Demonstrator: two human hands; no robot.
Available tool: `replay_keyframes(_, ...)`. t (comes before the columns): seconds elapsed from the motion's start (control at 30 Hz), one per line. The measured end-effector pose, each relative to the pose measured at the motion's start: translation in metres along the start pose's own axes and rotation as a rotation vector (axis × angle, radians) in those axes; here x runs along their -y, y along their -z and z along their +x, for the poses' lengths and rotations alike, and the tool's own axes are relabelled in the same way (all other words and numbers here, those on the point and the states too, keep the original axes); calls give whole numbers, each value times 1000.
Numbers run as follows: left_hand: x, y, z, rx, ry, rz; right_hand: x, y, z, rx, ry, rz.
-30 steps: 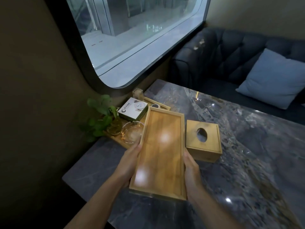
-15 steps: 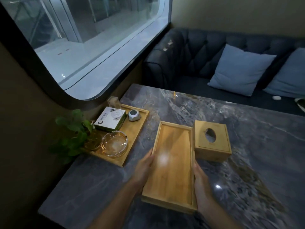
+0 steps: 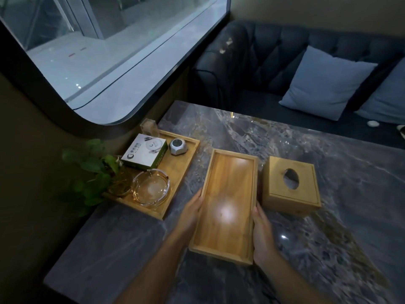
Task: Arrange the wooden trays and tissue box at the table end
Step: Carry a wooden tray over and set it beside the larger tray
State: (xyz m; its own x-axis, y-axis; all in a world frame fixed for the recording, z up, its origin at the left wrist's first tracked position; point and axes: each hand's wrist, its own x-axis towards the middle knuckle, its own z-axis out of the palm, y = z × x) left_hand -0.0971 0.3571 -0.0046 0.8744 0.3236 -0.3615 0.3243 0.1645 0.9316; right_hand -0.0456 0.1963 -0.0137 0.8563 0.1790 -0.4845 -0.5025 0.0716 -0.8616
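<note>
A: What's showing w/ the hands?
B: Left hand (image 3: 192, 212) & right hand (image 3: 262, 235) are gripping the long sides of the empty wooden tray (image 3: 228, 202), lying btwn the loaded tray (image 3: 175, 172) & tissue box (image 3: 291, 185) on the marble table (image 3: 285, 137).

- Empty tray (image 3: 228, 200): pale wood, smooth, glossy with glare.
- Tissue box (image 3: 290, 187): matt wood.
- Surface (image 3: 328, 172): polished grey marble.
- Ashtray (image 3: 151, 187): clear glass.

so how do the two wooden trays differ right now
The narrow tray is bare inside; the wide tray carries a glass ashtray, a boxed item and a small grey gadget. The left hand and right hand flank the narrow tray; nothing touches the wide one. Both are light wood with raised rims.
</note>
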Motion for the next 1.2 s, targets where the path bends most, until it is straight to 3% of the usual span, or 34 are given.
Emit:
replay_keyframes(0.13,-3,11,0,-120,13,55,0,-14,13,-29,-11,-22)
replay_keyframes(0.4,29,47,-44,-443,246,138,-3,-44,31,-1,-19,-61)
replay_keyframes(0.53,35,54,-55,-599,378,-239,-8,-57,35,-11,-27,-30)
replay_keyframes(0.73,22,53,-51,-574,442,-721,-13,-69,39,-9,-3,-62)
replay_keyframes(1.2,6,64,-45,-569,519,-1003,9,-63,66,39,-75,-91)
